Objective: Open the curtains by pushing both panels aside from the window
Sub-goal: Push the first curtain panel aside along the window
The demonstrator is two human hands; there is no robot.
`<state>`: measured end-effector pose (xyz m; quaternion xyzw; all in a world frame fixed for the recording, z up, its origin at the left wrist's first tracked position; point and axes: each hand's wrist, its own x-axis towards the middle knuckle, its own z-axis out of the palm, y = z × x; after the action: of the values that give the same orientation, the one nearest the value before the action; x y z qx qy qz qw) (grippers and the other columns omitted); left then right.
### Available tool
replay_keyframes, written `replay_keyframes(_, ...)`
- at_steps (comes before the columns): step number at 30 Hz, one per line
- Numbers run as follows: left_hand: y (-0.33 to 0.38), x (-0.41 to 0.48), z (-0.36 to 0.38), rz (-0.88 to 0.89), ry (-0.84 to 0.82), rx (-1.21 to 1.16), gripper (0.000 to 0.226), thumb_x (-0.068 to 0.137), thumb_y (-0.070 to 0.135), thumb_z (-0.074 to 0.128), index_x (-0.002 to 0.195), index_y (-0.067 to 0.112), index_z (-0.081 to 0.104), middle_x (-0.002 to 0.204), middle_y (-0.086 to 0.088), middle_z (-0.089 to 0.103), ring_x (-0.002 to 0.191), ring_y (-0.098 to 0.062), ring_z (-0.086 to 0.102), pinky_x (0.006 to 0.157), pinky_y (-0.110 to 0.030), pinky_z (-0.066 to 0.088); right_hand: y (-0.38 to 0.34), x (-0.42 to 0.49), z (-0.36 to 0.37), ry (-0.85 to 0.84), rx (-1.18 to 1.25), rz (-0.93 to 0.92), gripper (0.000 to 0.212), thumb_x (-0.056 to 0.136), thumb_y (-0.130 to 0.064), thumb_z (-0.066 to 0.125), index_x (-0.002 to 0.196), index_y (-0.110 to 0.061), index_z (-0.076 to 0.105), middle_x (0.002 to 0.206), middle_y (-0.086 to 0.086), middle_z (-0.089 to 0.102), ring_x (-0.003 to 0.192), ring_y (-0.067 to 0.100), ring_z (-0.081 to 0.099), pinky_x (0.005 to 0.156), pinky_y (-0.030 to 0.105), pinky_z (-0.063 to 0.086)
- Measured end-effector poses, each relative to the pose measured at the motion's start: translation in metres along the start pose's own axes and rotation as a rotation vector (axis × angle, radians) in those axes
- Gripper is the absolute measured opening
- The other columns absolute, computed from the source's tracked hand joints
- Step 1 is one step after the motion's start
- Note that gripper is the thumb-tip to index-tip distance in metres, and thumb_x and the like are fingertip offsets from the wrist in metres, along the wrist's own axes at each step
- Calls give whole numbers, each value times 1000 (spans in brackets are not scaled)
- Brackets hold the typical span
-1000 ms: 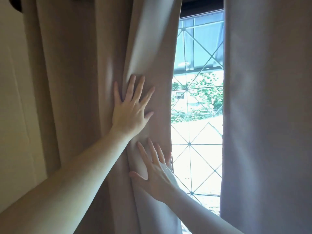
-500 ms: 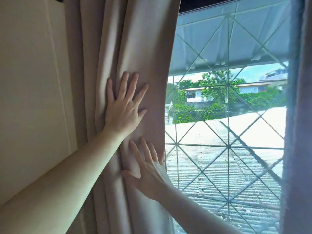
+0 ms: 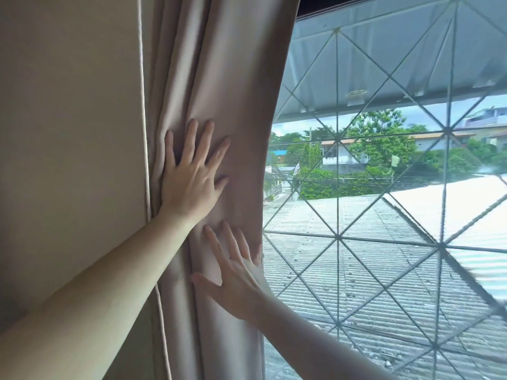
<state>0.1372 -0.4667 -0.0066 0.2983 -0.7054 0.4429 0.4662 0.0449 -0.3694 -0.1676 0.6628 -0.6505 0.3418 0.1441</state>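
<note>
The left curtain panel (image 3: 230, 78), beige-pink fabric, hangs bunched into folds against the wall at the left side of the window (image 3: 384, 215). My left hand (image 3: 192, 176) lies flat on the folds at mid height, fingers spread, palm pressing the cloth. My right hand (image 3: 233, 278) presses flat on the same panel just below, its fingertips near the panel's right edge. Neither hand grips the fabric. The right curtain panel is out of view.
A cream wall (image 3: 68, 160) with a thin vertical cord or trim (image 3: 144, 133) fills the left side. Behind the glass a metal grille (image 3: 338, 237) of diagonal bars covers the window. Outside are a corrugated roof, trees and houses.
Both hands have pushed the left panel further left, bunching it against the wall. Much more window shows, and the right panel has left the view as the camera turned.
</note>
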Motion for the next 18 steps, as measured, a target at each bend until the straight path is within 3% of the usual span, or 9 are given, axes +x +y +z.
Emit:
replay_keyframes(7, -34, -8, 14, 1, 13, 28, 84, 102, 60, 61, 174, 35, 27, 186, -5, 7, 173, -35, 3, 135, -69, 1, -22, 29, 29, -31, 33, -15, 93, 100, -70, 50, 165, -50, -14, 180, -6, -14, 163, 26, -13, 121, 81, 5)
replay_keyframes(12, -49, -12, 26, -4, 8, 45, 84, 103, 61, 61, 174, 37, 25, 187, -4, 5, 173, -35, 3, 135, -68, 2, -29, 42, 43, -1, 23, 0, 89, 99, -71, 46, 166, -48, -8, 180, -4, -11, 163, 25, -14, 116, 85, -5)
replay_keyframes(18, -50, -13, 30, -23, 7, 32, 83, 104, 62, 61, 174, 38, 25, 186, -4, 7, 172, -37, 5, 134, -69, 2, -29, 44, 46, 20, 6, 6, 89, 97, -70, 48, 167, -45, -1, 180, -2, -6, 163, 26, -12, 115, 84, -6)
